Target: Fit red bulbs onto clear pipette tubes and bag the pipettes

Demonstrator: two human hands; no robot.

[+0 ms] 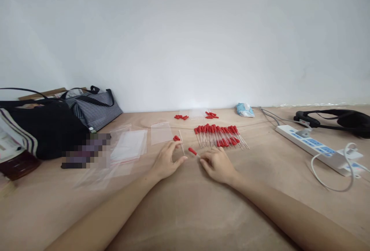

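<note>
My right hand (216, 165) is closed, its thumb and fingers pinching a dropper (192, 151) whose red bulb points left. Most of that dropper's tube is hidden by the fingers. My left hand (168, 158) rests on the table with thumb and fingers apart. Just beyond its fingertips lie a thin pale tube (181, 142) and a few loose red bulbs (176, 138); I cannot tell whether the fingers touch them. Behind my right hand a row of red-bulbed droppers (214, 129) lies side by side, with several more across their lower ends.
Clear plastic bags (130, 145) lie on the left, another bag (161, 132) nearer the middle. More bulbs (181, 117) and tubes (197, 114) are by the wall. A blue packet (244, 110), power strip (315, 145) and black headset (335, 122) stand right; black (49, 123) and striped bags (98, 108) left.
</note>
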